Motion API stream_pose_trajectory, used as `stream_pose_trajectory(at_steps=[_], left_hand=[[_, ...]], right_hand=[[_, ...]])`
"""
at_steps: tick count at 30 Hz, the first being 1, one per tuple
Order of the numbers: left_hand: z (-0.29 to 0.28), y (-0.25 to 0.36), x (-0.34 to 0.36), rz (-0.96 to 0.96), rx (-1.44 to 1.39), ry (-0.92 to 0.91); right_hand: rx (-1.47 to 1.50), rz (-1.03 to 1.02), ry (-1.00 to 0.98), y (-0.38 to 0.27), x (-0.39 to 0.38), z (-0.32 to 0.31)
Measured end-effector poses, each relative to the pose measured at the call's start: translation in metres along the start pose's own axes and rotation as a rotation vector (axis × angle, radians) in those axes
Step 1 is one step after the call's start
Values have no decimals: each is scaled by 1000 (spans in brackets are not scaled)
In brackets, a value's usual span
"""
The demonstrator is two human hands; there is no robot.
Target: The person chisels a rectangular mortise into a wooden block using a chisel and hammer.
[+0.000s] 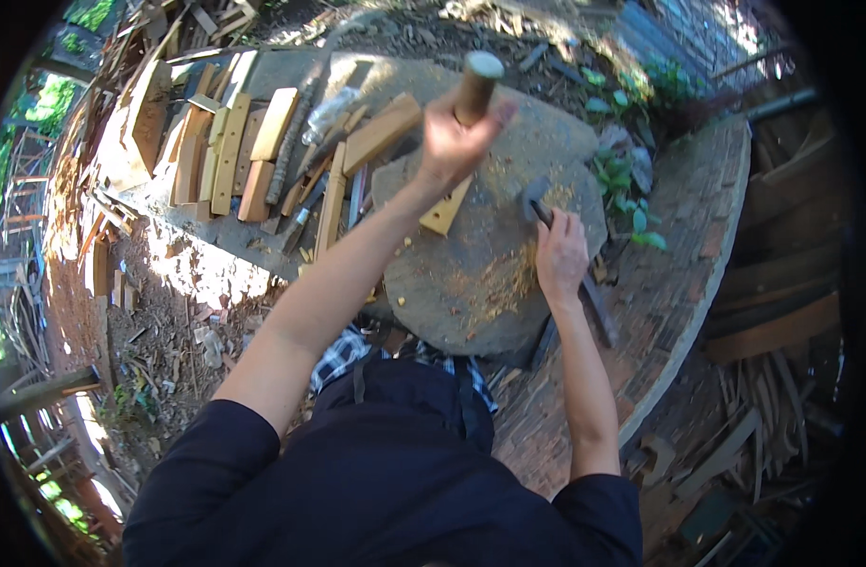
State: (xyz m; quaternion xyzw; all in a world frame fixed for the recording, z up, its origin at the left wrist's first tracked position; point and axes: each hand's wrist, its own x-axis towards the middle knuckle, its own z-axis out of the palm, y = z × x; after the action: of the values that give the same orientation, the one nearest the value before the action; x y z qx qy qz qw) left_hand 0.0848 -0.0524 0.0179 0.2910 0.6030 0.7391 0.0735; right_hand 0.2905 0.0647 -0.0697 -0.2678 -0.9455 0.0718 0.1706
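My left hand (456, 142) is raised above the round worn work slab (461, 283), gripping an upright cylindrical wooden piece (480, 76) with a pale round top end; whatever continues below my fist is hidden. My right hand (560, 250) is closed on a dark-handled tool (537, 198) with a grey metal end over the slab's right part. Between my hands, partly hidden by my left arm, lies a yellowish wooden piece (437, 217) with small holes. Wood chips (508, 283) are scattered on the slab.
Several cut wooden blocks (230, 151) lie in a row at the upper left, with a clear plastic bottle (329, 113) among them. A dark bar (601, 312) lies right of the slab. Green plants (622, 189) grow beside a curved ledge (688, 236). Scrap wood (754, 425) fills the lower right.
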Motion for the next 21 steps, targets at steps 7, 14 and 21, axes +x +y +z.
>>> stream_pose_trajectory(at_steps=[7, 14, 21], left_hand=[[-5, 8, -4, -39, -6, 62], [11, 13, -10, -35, 19, -4], [2, 13, -8, -97, 1, -6]], right_hand=[[721, -34, 121, -76, 108, -178], [227, -309, -109, -90, 130, -199], [443, -341, 118, -103, 124, -203]])
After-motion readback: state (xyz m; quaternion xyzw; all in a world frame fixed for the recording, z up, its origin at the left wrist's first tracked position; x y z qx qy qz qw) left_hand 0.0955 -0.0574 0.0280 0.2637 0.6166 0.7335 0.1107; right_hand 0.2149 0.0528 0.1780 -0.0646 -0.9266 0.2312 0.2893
